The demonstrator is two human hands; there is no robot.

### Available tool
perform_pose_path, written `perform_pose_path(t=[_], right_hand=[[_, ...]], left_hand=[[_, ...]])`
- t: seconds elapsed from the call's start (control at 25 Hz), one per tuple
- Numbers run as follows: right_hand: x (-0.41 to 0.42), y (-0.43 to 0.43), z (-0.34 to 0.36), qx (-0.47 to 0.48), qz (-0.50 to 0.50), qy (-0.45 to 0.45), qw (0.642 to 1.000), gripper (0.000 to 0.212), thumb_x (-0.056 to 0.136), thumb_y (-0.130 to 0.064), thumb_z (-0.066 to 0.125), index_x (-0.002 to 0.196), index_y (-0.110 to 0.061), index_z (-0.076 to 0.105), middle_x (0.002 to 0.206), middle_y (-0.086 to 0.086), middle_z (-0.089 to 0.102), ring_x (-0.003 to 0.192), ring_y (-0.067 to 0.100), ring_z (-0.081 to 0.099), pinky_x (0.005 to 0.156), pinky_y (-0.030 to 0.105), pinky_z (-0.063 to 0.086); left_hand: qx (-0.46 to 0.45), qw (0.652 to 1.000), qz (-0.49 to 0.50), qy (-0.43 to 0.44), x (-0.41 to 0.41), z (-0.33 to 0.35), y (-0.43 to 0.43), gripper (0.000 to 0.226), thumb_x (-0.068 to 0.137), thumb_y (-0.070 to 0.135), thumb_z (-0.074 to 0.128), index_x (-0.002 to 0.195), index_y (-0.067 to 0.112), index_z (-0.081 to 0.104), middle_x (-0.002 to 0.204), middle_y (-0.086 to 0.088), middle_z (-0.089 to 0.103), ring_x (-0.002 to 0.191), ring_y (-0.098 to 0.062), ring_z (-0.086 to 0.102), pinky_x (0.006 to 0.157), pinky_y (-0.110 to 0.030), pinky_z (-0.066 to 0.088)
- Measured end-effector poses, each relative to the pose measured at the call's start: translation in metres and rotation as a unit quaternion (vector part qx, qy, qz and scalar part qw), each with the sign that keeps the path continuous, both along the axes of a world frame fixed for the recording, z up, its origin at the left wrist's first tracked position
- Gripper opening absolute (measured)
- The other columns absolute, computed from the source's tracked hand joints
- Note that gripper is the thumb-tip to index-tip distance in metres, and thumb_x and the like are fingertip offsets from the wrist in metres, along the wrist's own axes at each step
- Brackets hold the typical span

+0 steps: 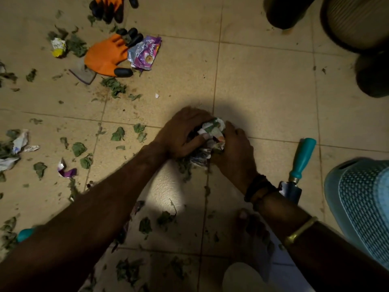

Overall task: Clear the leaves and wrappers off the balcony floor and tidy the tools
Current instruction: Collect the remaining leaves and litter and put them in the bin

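Where the person's shadow falls across the tiled floor, both hands close around a crumpled wad of wrappers mixed with leaf bits. The left hand curls over it from the left, thumb pressed onto the paper. The right hand cups it from the right, its fingers hidden beneath the wad. How much of the wad lies under the palms cannot be made out, nor whether it rests on the floor or just above it.

Loose leaves lie scattered to the left and below the arms. A purple wrapper touches the dark fingertips of an orange glove. A second glove is cut off by the top edge. A yellow-and-white wrapper lies left of the orange glove, torn wrappers sit at the left edge, and a purple scrap lies nearer.

A trowel with a teal handle lies just right of the right wrist, its blade hidden behind the arm. A teal object peeks from under the left forearm, too covered to identify. A pale blue woven thing and dark pots are cropped at the right and top edges.
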State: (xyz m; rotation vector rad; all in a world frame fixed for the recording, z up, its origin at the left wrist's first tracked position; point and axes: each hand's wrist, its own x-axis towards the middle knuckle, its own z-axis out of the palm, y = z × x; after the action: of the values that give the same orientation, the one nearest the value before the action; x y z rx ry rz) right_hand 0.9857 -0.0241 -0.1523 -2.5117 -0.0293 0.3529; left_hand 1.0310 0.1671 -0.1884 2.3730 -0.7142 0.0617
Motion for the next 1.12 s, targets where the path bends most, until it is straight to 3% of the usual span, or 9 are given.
perform_pose_path(t=[0.16,0.32,0.4,0.52,0.64,0.8,0.88,1.04,1.12], right_hand=[[-0.006,0.003,0.001,0.062,0.003,-0.036,0.997,0.081,0.081,-0.025,0.082,0.152,-0.011,0.044,0.140,0.010,0.057,0.126,0.023,0.052,0.109,0.031,0.039],[0.005,0.011,0.003,0.231,-0.106,-0.005,0.967,0.036,0.089,-0.012,0.075,0.124,-0.015,0.072,0.116,-0.001,0.075,0.110,0.013,0.069,0.098,0.033,0.056],[0.010,0.016,0.016,0.340,-0.124,0.058,0.930,0.034,0.091,-0.002,0.068,0.124,-0.013,0.072,0.113,-0.002,0.076,0.106,0.012,0.071,0.095,0.036,0.059],[0.015,0.026,0.033,0.387,-0.063,0.104,0.914,0.050,0.095,0.012,0.051,0.137,-0.012,0.062,0.129,0.000,0.070,0.119,0.011,0.066,0.099,0.030,0.056],[0.017,0.032,0.041,0.243,-0.007,-0.032,0.970,0.046,0.096,0.008,0.051,0.134,-0.015,0.063,0.130,-0.002,0.068,0.117,0.003,0.064,0.099,0.021,0.054],[0.014,0.039,0.046,0.216,-0.031,-0.146,0.965,0.023,0.089,-0.004,0.072,0.110,-0.014,0.070,0.101,-0.007,0.073,0.090,-0.003,0.069,0.079,0.013,0.055],[0.014,0.042,0.054,0.194,0.017,-0.149,0.970,0.024,0.084,-0.014,0.079,0.107,-0.015,0.072,0.102,-0.003,0.070,0.089,0.003,0.066,0.081,0.011,0.051],[0.029,0.027,0.064,0.275,0.039,-0.059,0.959,0.031,0.083,-0.023,0.081,0.113,-0.022,0.075,0.102,-0.005,0.075,0.089,0.009,0.072,0.082,0.029,0.060],[0.026,0.013,0.054,0.290,0.007,-0.060,0.955,0.024,0.089,-0.022,0.076,0.113,-0.022,0.075,0.100,-0.005,0.076,0.089,0.010,0.073,0.083,0.036,0.062]], left_hand=[[0.070,0.997,0.000,-0.034,-0.026,-0.003,-0.002,0.069,0.095,0.053,0.052,0.148,0.009,0.045,0.147,-0.014,0.049,0.134,-0.029,0.046,0.112,-0.043,0.034],[-0.102,0.982,0.156,0.012,-0.042,-0.001,-0.039,0.044,0.101,0.035,0.049,0.138,0.011,0.057,0.133,-0.008,0.058,0.125,-0.021,0.053,0.104,-0.043,0.043],[-0.254,0.923,0.287,0.044,-0.045,0.007,-0.058,0.033,0.101,0.029,0.056,0.127,0.011,0.065,0.121,-0.003,0.065,0.115,-0.016,0.060,0.097,-0.044,0.050],[-0.437,0.784,0.425,0.120,-0.038,0.021,-0.069,0.025,0.096,0.021,0.065,0.118,0.009,0.070,0.111,-0.005,0.072,0.105,-0.018,0.069,0.094,-0.046,0.056],[-0.562,0.676,0.444,0.172,-0.035,0.031,-0.068,0.024,0.096,0.013,0.063,0.117,0.006,0.070,0.111,-0.014,0.073,0.103,-0.029,0.071,0.093,-0.046,0.058],[-0.694,0.505,0.427,0.284,-0.040,0.039,-0.067,0.033,0.097,0.019,0.060,0.127,0.007,0.066,0.120,-0.014,0.071,0.110,-0.028,0.070,0.093,-0.037,0.056],[-0.751,0.422,0.386,0.330,-0.043,0.041,-0.060,0.045,0.093,0.030,0.062,0.133,0.008,0.062,0.125,-0.012,0.069,0.113,-0.027,0.068,0.101,-0.040,0.053],[-0.804,0.341,0.333,0.355,-0.049,0.064,-0.030,0.038,0.101,0.034,0.049,0.126,0.010,0.065,0.114,-0.010,0.072,0.100,-0.024,0.069,0.085,-0.037,0.061],[-0.801,0.360,0.340,0.336,-0.057,0.072,-0.012,0.038,0.104,0.031,0.043,0.125,0.009,0.067,0.114,-0.006,0.073,0.101,-0.020,0.070,0.086,-0.033,0.061]])
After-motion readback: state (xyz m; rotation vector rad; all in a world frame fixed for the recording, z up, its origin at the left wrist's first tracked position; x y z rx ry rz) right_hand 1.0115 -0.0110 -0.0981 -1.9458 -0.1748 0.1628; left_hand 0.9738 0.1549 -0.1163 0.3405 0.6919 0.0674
